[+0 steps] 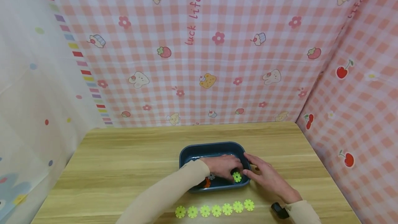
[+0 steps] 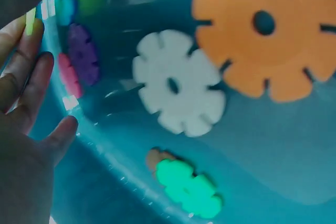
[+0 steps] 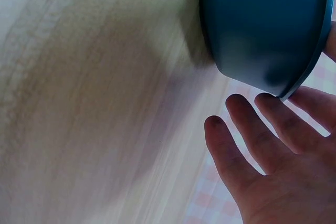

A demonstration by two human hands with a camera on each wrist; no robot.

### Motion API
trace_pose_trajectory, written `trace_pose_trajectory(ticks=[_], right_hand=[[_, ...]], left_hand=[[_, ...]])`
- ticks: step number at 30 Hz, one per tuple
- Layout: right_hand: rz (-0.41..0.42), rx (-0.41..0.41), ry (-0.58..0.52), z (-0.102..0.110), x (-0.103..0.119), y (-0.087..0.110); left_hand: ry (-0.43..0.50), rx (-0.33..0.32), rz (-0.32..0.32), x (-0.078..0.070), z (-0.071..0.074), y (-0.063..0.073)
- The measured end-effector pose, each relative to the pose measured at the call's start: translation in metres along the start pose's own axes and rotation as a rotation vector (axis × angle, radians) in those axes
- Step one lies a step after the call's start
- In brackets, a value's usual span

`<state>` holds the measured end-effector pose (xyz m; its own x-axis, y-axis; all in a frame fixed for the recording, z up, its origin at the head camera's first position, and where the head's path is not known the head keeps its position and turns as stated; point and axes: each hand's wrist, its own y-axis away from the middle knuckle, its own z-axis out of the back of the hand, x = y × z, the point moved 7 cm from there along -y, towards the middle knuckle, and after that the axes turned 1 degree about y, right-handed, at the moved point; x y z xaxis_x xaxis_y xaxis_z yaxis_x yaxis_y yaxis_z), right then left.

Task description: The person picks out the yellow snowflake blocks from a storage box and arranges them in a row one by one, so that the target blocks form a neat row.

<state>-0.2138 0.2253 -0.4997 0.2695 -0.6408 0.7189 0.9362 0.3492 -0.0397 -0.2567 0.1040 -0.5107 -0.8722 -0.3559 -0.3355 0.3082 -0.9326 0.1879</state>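
My left hand [image 1: 224,166] reaches down into a dark blue bin [image 1: 211,146]. Between its thumb and fingers it pinches a yellow-green notched disc [image 1: 237,177], which shows edge-on in the left wrist view. Other notched discs lie in the bin: an orange disc [image 2: 283,72], a whitish disc [image 2: 157,77], a purple disc [image 2: 84,53], a pink piece [image 2: 70,76] and a green disc [image 2: 189,190]. My right hand [image 1: 264,174] rests at the bin's right end, its fingers [image 3: 257,135] straight and spread, fingertips right at the rim.
Several yellow-green discs [image 1: 216,211] lie in a row on the wooden table [image 1: 124,168], in front of the bin. A pink checked cloth [image 1: 199,65] hangs behind the table, with more cloth at both sides. A black device [image 1: 280,211] sits at the right wrist.
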Motion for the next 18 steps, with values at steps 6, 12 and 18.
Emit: trace_pose_trajectory(ticks=[6,12,18], right_hand=[[-0.011,0.012,-0.004,0.0,0.003,-0.001],[-0.015,0.003,0.005,0.0,0.003,-0.002],[0.001,-0.013,0.024,0.0,0.003,-0.001]], left_hand=[[0.033,-0.014,-0.02,-0.004,0.015,0.006],[0.038,-0.034,0.004,-0.005,0.028,0.02],[0.021,-0.068,0.008,-0.004,0.038,0.035]])
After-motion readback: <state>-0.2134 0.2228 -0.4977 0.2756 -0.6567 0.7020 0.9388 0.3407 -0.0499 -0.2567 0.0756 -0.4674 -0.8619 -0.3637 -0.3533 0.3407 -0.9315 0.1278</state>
